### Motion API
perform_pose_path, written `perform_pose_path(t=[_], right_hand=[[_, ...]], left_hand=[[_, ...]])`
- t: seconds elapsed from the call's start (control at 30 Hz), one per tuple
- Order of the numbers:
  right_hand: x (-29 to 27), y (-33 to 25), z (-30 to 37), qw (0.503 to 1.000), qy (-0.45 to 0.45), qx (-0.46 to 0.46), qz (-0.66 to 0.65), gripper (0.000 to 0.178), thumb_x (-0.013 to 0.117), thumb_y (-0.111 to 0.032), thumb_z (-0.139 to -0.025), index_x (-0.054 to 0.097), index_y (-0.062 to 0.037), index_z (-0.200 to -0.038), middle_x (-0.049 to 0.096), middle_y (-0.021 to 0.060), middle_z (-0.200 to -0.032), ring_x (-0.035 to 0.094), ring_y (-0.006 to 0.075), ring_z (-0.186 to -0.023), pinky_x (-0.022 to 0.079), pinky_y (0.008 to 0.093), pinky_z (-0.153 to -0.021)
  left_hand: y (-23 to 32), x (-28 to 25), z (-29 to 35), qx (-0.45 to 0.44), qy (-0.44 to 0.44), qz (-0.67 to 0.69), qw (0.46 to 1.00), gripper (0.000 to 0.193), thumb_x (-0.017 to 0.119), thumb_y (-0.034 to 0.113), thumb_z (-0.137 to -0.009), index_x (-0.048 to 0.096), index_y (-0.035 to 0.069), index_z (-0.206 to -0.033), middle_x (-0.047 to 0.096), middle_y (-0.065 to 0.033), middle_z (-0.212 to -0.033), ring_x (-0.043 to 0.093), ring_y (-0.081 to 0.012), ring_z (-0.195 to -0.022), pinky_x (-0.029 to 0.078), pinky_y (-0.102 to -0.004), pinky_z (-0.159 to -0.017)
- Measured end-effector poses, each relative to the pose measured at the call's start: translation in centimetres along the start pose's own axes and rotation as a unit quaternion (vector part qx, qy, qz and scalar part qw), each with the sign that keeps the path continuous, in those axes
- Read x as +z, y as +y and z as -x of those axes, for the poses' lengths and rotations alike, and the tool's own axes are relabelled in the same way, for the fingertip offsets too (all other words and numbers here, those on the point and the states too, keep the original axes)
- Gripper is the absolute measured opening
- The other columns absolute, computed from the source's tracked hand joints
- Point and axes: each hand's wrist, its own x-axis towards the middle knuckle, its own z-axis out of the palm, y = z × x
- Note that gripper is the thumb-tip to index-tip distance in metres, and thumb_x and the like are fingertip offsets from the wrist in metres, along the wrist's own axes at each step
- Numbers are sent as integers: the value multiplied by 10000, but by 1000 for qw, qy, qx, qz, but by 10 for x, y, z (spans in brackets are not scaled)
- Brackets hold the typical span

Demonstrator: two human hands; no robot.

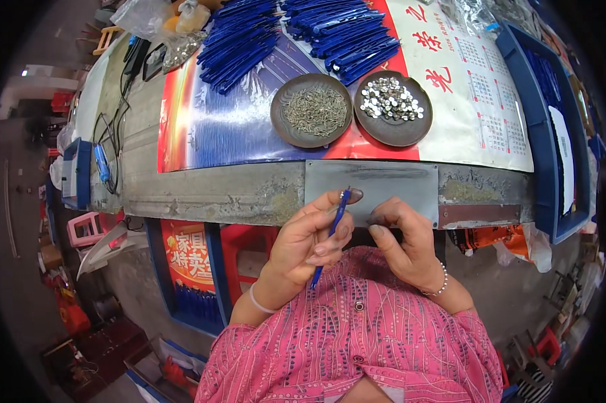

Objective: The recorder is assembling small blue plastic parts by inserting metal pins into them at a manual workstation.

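My left hand (309,235) is closed round a slim blue strip (338,218), tilted with its upper end near the bench edge. Small silvery bits show by that upper end, between the thumb and fingers. To the right, my right hand (407,245) is held with curled fingers, the thumb and forefinger tips close together. Whatever may lie between them is too small to make out. Beyond my hands stand two dark round dishes: the left dish (281,127) holds thin metal pins (315,109), the right dish (400,138) small shiny round caps (390,99).
A grey metal plate (383,176) is fixed at the bench edge. Bundles of blue strips (239,43) lie on printed sheets (477,134) at the back. Blue crates stand at the right (551,148) and below the bench (165,269). A red stool (239,248) is beneath.
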Motion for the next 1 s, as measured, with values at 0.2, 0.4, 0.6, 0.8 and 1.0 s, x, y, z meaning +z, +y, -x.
perform_pose_path(t=[0.2,0.4,0.6,0.8,1.0], right_hand=[[5,-1,-5,1000,3,-14,2,92,578,-60,-855,529,9,-890,556,94,-781,507,160,-637,415,251,-583],[3,-8,-17,1000,11,2,24,110,568,-89,-874,553,19,-890,563,100,-776,515,166,-639,419,258,-594],[4,-9,-25,998,-2,-31,49,74,585,-25,-845,551,32,-879,558,120,-781,577,207,-631,463,279,-562],[11,-7,-25,997,46,-14,63,116,640,-55,-789,538,1,-797,531,95,-690,511,194,-558,411,287,-515],[20,-8,-30,993,65,-79,63,133,626,-43,-761,498,-8,-751,507,97,-646,495,225,-527,400,313,-489]], left_hand=[[-6,2,4,54,10,-78,995,311,400,108,-954,437,19,-1249,532,-93,-776,385,-61,-480,302,-167,-368],[-4,-2,1,38,-10,-37,999,313,413,106,-949,433,43,-1255,534,-96,-776,396,-64,-485,302,-163,-372],[-8,4,1,74,38,-95,992,288,432,96,-947,446,48,-1231,554,-78,-804,439,-69,-509,332,-175,-399],[-37,4,3,259,81,-452,850,313,452,22,-938,446,28,-1250,541,-8,-826,464,-30,-636,391,-171,-534],[-34,1,-2,441,43,-634,634,325,462,-30,-909,479,-6,-1233,625,-92,-905,584,-97,-720,485,-230,-648]])
